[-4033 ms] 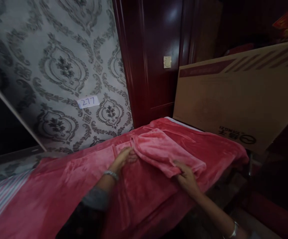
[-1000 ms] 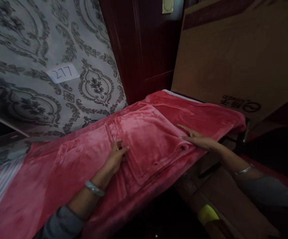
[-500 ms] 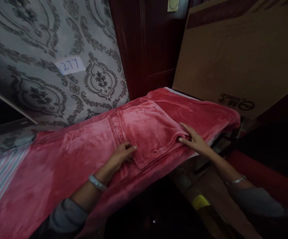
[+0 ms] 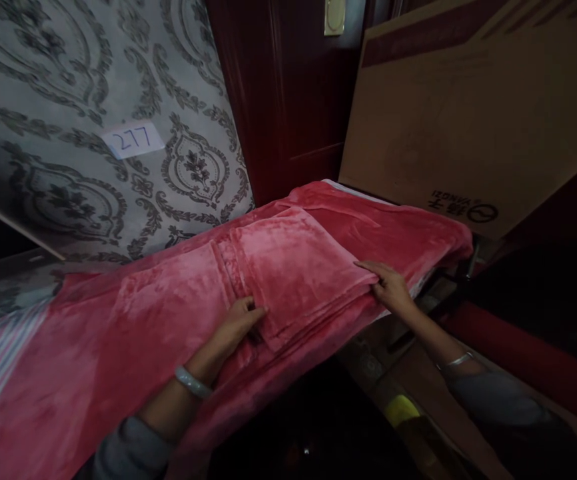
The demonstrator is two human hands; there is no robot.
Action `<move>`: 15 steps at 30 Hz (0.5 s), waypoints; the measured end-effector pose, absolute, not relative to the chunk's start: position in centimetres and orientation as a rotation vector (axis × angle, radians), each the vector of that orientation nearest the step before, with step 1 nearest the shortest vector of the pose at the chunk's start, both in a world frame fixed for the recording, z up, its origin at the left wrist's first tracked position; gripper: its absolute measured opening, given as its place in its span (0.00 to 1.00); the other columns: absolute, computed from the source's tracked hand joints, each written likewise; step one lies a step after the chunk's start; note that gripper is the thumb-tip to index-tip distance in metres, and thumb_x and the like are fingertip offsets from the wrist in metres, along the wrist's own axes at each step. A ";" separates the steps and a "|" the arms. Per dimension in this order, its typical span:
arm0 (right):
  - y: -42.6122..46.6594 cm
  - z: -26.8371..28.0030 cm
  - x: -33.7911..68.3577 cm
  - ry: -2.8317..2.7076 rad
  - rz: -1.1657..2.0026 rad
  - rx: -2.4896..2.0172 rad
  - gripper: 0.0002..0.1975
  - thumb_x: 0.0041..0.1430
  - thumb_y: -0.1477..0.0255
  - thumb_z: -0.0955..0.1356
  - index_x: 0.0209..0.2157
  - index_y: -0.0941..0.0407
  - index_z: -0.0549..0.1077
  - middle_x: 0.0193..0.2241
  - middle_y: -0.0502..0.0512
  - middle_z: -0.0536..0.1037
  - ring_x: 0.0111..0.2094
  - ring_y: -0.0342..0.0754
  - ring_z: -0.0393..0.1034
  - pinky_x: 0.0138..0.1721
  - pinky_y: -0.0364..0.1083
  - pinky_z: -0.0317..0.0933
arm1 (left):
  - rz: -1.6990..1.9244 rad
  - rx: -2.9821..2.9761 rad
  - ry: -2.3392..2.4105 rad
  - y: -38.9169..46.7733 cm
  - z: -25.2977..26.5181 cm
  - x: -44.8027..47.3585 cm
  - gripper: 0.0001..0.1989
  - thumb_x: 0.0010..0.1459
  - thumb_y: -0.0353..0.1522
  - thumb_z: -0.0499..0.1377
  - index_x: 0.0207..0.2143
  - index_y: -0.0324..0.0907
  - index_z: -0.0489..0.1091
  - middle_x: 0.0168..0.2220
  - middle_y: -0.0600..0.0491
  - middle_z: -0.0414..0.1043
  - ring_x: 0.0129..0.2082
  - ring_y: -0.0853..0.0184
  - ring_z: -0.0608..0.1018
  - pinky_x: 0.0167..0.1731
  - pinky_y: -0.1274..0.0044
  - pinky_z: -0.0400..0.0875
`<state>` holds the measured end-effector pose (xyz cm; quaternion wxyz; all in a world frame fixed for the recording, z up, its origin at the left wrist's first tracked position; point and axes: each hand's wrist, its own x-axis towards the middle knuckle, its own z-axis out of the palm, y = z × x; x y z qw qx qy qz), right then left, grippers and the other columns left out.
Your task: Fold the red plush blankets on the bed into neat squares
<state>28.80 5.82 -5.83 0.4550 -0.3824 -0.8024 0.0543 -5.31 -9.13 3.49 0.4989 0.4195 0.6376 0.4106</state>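
A pinkish-red plush blanket (image 4: 293, 260) lies folded in layers, with the top panel's front right corner at my right hand (image 4: 391, 287). That hand is closed on the corner, thumb and fingers pinching the fabric. At the panel's near left edge, beside a crease, my left hand (image 4: 238, 323) has its fingers curled against the plush. What lies under those fingertips is partly hidden. The same red plush spreads out beneath and to both sides of the folded part.
A striped cloth (image 4: 6, 360) shows at the far left. Patterned wallpaper (image 4: 196, 163) with a paper label (image 4: 133, 139) marked 277 stands behind, next to a dark red door (image 4: 288, 87). A large cardboard box (image 4: 458, 113) leans at the right. Something yellow (image 4: 401, 409) is below.
My right hand has closed on the blanket's corner, and the gap in the fold there is now flattened. The panel's front edge looks straighter. My left hand stays by the crease.
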 end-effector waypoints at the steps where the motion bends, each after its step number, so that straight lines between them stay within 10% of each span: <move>1: 5.6 -5.4 28.7 -1.998 0.084 -0.953 0.32 0.50 0.80 0.62 0.57 0.52 0.74 0.52 0.59 0.77 0.53 0.56 0.72 0.53 0.60 0.68 | 0.976 1.009 1.542 -9.1 3.5 -5.2 0.20 0.40 0.43 0.71 0.30 0.38 0.74 0.23 0.55 0.75 0.18 0.70 0.73 0.16 0.81 0.65; 15: 6.1 -6.3 30.0 -1.938 0.223 -0.964 0.27 0.53 0.77 0.61 0.53 0.50 0.77 0.48 0.55 0.81 0.50 0.54 0.74 0.53 0.57 0.68 | 0.841 0.925 1.408 -8.6 2.9 -4.3 0.23 0.45 0.46 0.69 0.35 0.41 0.67 0.19 0.58 0.70 0.16 0.69 0.74 0.16 0.78 0.71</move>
